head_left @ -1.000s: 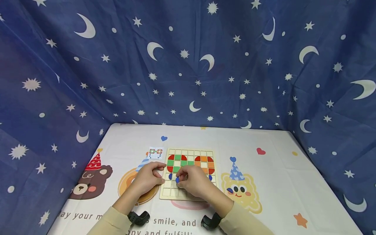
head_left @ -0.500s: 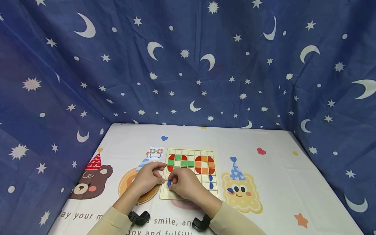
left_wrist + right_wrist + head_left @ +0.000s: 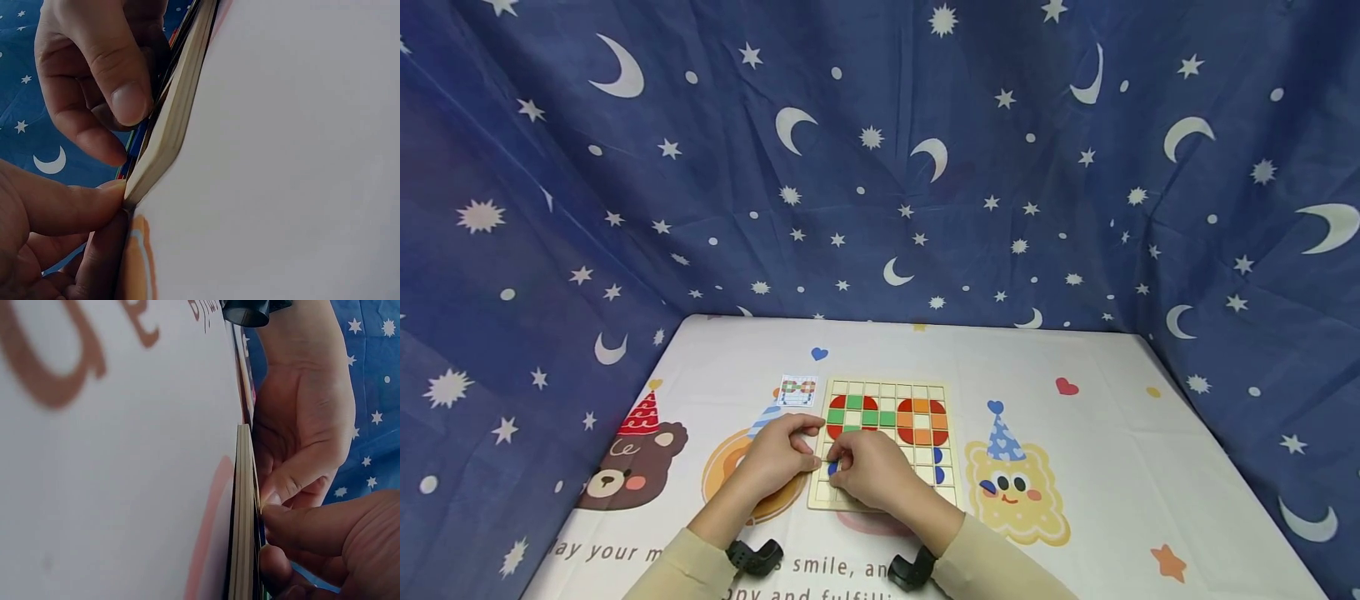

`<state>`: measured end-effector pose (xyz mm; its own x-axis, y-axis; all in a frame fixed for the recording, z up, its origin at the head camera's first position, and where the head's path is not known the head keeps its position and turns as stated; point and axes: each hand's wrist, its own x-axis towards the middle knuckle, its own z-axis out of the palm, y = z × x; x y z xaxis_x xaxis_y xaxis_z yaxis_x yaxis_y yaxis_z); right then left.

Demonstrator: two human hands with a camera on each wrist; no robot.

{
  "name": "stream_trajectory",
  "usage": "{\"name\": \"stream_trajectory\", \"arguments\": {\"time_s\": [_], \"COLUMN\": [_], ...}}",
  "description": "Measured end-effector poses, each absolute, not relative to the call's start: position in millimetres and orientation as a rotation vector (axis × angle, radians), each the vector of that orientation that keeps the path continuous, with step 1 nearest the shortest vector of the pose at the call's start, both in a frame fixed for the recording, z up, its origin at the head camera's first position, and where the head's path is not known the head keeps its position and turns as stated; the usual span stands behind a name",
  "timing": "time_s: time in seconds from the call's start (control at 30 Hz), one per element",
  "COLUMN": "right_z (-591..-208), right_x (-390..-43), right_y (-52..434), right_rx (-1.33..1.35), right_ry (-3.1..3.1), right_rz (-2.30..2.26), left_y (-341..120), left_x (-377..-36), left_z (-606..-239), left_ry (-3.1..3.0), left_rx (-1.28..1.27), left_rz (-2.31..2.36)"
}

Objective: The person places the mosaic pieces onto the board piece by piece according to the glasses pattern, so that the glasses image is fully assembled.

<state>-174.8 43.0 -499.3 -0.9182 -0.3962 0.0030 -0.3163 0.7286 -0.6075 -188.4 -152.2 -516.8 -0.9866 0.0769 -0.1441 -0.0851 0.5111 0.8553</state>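
Note:
A light wooden grid board (image 3: 887, 390) holds red, green, orange and blue flat pieces. My right hand (image 3: 880, 467) is over its left side, thumb and fingertips pinching a blue half-round piece (image 3: 832, 469) at the left column. The left wrist view shows a bit of blue under those fingertips, close to the board's surface. At the left edge, my left hand (image 3: 778, 457) holds the board, index finger higher up and thumb (image 3: 94, 203) at the side. Two blue half-round pieces (image 3: 938, 465) sit in the right column. The board's middle lower squares are partly hidden by my right hand.
Just left of the board's top corner lies a small pattern card (image 3: 796, 391). Another blue half-round shape (image 3: 987, 487) is on the cookie print to the right. A white printed tablecloth (image 3: 1105, 433) covers the table, and a blue starry curtain (image 3: 880, 167) stands behind it.
My right hand has moved left and slightly nearer with the blue half-round piece, uncovering the right side of the board. My left hand has kept its place at the edge.

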Motion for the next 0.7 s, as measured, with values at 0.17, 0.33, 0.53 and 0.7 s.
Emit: {"name": "stream_trajectory", "arguments": {"time_s": [0.17, 0.33, 0.53, 0.7], "right_z": [-500.5, -499.7, -496.7, -492.6], "right_x": [-176.2, -177.0, -176.0, -175.8], "right_y": [42.9, 44.8, 51.7, 65.4], "right_rx": [-0.592, -0.596, -0.603, -0.577], "right_ry": [2.821, 2.815, 2.736, 2.704], "right_rz": [-0.936, -0.946, -1.026, -1.073], "left_y": [-151.9, -151.1, -150.8, -150.6], "left_x": [-188.1, -188.9, -189.1, -189.7], "left_z": [-514.7, -513.8, -514.7, -516.8], "left_ry": [2.592, 2.595, 2.600, 2.613], "left_rx": [-0.014, -0.010, -0.020, -0.029], "left_rz": [1.465, 1.460, 1.460, 1.450]}}
